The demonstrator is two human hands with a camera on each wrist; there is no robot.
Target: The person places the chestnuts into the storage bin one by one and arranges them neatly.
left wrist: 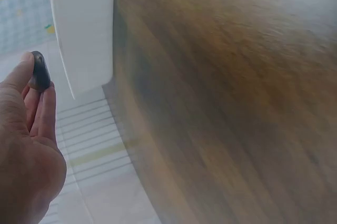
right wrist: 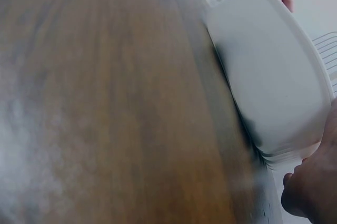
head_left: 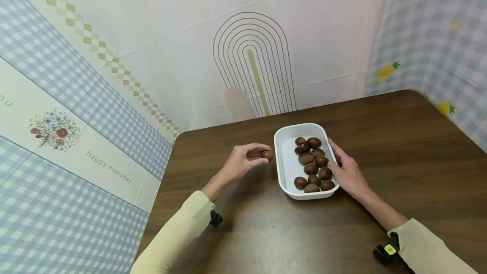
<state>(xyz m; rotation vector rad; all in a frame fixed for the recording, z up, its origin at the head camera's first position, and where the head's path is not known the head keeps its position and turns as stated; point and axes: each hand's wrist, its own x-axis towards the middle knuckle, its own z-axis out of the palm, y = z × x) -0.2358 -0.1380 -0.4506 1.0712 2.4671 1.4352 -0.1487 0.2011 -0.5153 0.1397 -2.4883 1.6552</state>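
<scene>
Between thumb and fingertips, my left hand (head_left: 243,160) pinches a brown chestnut (head_left: 267,155) just outside the left rim of a white rectangular dish (head_left: 281,164). The left wrist view shows the same chestnut (left wrist: 40,71) as dark and smooth, held at the fingertips beside the dish's outer wall (left wrist: 84,29). Inside the dish lie several more chestnuts (head_left: 306,158), mostly along its right side and near end. My right hand (head_left: 348,172) grips the dish's right side, thumb over the rim and fingers along the outer wall. In the right wrist view the outer wall (right wrist: 274,71) fills the upper right.
The dish stands on a dark brown wooden table (head_left: 411,147). Behind the table hangs a pale patterned cloth (head_left: 182,45), with blue checked cloth (head_left: 49,67) to the left and more at the right. A black wrist strap (head_left: 386,253) sits on each sleeve.
</scene>
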